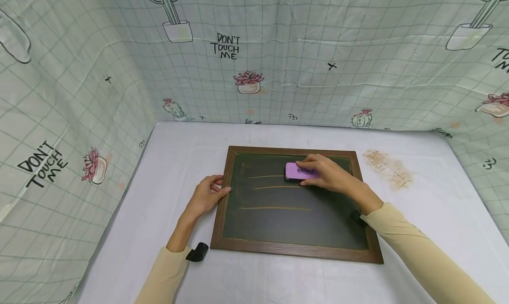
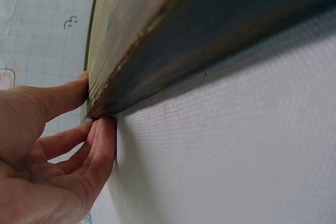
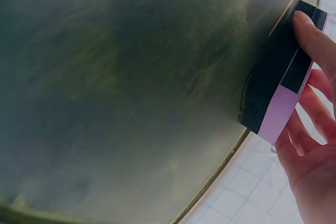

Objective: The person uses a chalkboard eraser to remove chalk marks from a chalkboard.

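- White table [image 1: 262, 282], beneath the chalkboard
- Chalkboard [image 1: 294, 231], brown-framed, lying flat
- Left hand [image 1: 204, 196], pinching the chalkboard's left edge
- Right hand [image 1: 327, 173], gripping the eraser
- Purple eraser [image 1: 297, 171], at the chalkboard's upper middle
- Three yellowish lines [image 1: 274, 207], on the chalkboard

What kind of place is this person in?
Probably a little indoor work booth: there's a white-covered table, plant-patterned cloth around its back and sides, and a framed chalkboard lying on top.
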Motion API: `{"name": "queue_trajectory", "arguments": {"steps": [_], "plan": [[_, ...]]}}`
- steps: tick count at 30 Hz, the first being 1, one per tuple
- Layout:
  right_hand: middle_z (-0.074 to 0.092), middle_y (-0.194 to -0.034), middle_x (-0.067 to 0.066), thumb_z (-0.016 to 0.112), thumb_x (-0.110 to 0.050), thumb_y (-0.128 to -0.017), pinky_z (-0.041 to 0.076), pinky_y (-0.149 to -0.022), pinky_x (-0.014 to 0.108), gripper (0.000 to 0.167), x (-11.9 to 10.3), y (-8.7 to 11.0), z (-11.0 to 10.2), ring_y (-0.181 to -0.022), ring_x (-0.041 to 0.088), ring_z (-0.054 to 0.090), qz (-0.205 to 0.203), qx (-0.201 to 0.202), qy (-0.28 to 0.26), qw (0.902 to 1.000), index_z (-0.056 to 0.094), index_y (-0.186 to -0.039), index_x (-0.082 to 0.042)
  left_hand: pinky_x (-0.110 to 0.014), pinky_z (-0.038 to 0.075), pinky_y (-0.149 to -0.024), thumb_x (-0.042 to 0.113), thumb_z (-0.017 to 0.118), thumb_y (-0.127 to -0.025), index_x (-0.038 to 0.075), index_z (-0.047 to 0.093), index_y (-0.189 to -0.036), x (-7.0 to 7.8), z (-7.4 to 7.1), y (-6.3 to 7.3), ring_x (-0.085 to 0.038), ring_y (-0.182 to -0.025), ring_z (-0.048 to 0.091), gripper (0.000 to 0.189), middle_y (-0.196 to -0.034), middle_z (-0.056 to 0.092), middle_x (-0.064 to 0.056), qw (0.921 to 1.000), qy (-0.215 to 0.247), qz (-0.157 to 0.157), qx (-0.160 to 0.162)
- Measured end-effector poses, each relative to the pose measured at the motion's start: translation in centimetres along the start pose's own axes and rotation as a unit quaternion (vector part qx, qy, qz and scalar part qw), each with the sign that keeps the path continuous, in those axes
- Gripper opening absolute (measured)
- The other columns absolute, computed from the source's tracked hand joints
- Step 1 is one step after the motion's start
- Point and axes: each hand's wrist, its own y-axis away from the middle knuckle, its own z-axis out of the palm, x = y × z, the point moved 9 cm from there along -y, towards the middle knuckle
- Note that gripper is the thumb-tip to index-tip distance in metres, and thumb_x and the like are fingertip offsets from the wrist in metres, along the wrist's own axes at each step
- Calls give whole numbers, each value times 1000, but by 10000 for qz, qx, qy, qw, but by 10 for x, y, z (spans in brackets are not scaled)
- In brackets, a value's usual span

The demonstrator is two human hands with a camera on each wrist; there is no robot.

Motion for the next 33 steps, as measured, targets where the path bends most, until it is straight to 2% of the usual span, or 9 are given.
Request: {"name": "queue_trajectory", "arguments": {"steps": [15,23,33], "plan": [[66,-115,15,87,-21,-84,49,-82,43,59,-18,-24,15,-93,23,56,-135,-114,-114,9998,66,-133,4,-41,51,-83,11,73,-97,-13,54,-138,1,1,-1,-36,-103,62,51,-122,61,-27,10000,-58,22,-22],[65,-120,15,85,-23,-86,50,-87,44,60,-26,-36,23,-100,26,58,-92,-270,-157,9995,64,-136,3,-45,51,-85,13,73,-97,-11,53,-140,-2,1,-1,-34,-104,61,53,-122,61,-26,9999,-94,-33,-28],[65,-119,14,85,-25,-87,50,-87,41,61,-37,-52,34,-100,24,57,-123,-405,-36,9991,63,-137,2,-46,51,-85,13,73,-97,-12,54,-139,-1,2,-2,-36,-104,62,52,-122,61,-27,10000,-86,-10,-22]]}}
